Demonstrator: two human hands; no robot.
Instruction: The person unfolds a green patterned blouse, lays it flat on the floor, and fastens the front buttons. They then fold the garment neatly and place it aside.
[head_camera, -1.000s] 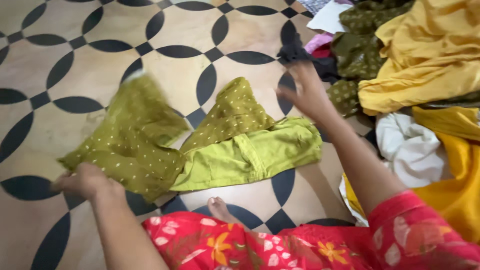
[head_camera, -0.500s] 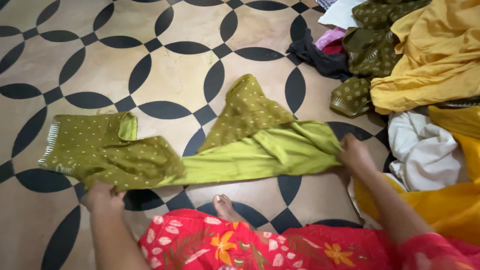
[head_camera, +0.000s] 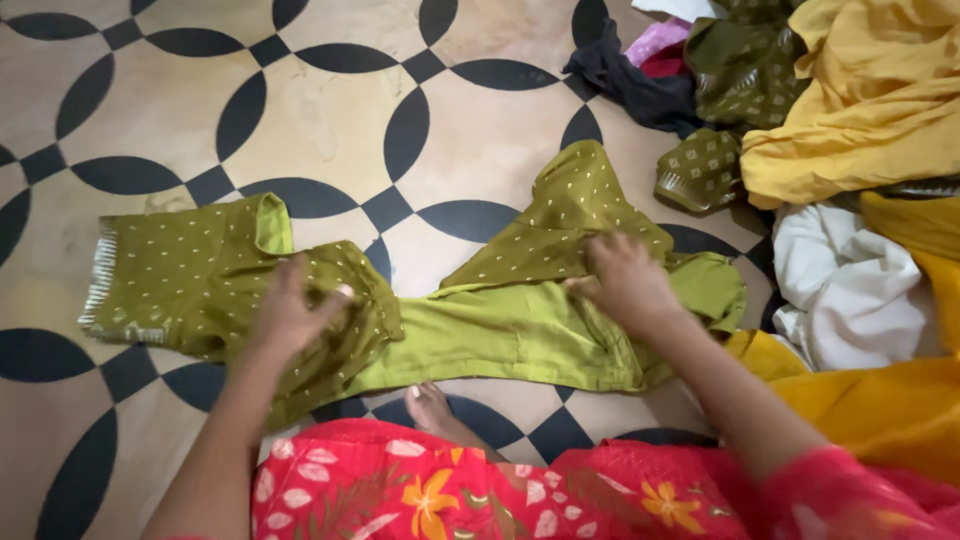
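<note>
Step in hand: flattening. An olive-green cotton garment with small pale dots and a plain lime-green lining (head_camera: 470, 335) is spread across the beige floor tiles with black petal pattern (head_camera: 330, 110), just ahead of a bare foot (head_camera: 432, 405) and a red floral-print lap cloth (head_camera: 480, 490).

Left hand (head_camera: 295, 315): flat, fingers spread, pressed on the dotted leg section; nothing gripped.

Right hand (head_camera: 625, 280): fingers curled, fabric pinched at the junction where the dotted upper panel meets the lime lining.

The left leg end with the striped hem (head_camera: 100, 290) is seen lying flat; the middle is bunched and partly turned inside out.

Judged next: creases smoothed outward, the lining exposed at the middle tucked under before any fold.

A heap of mustard-yellow, white and dark clothes (head_camera: 850, 120) is stacked at right, apart from the garment.
</note>
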